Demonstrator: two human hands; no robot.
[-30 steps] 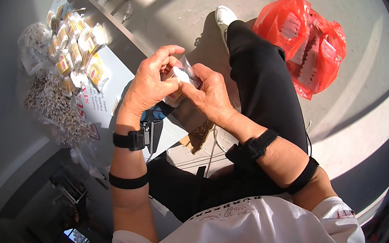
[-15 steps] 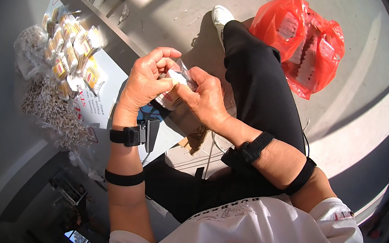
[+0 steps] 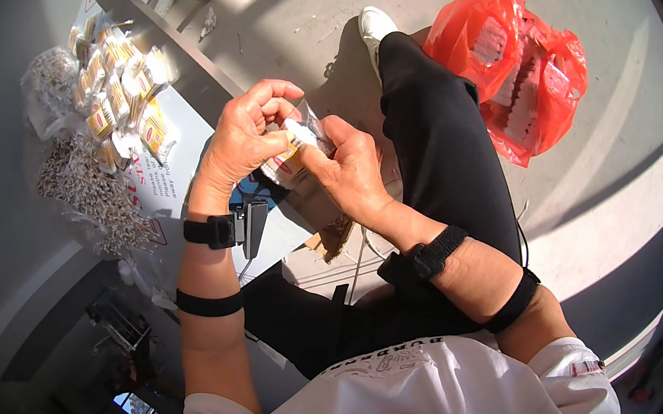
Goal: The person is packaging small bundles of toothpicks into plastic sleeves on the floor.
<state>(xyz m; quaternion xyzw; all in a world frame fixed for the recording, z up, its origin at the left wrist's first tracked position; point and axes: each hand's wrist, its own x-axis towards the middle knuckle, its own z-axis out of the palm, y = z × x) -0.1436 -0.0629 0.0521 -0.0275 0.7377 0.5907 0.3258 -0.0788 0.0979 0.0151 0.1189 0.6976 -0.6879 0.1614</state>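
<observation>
Between my two hands is a small clear plastic packet (image 3: 283,166) with a yellow-and-white label and white contents that look like cotton swabs. My left hand (image 3: 242,136) pinches its upper left side with thumb and bent fingers. On the other side, my right hand (image 3: 352,170) grips the packet with its thumb over the front. A clear flap of film (image 3: 309,117) stands up between the hands. The packet is held above the gap between my knee and the table, and my fingers hide part of it.
On the table (image 3: 185,119) at left lie several similar yellow-labelled packets (image 3: 119,86). Nearer me is a heap of thin white sticks, apparently loose cotton swabs (image 3: 89,190), in clear plastic. A red plastic bag (image 3: 483,52) with pale packages stands on the floor beyond my leg.
The packet has tilted slightly, so more of its yellow label and white contents shows. Both hands keep their hold, with the left shifted a little to the left.
</observation>
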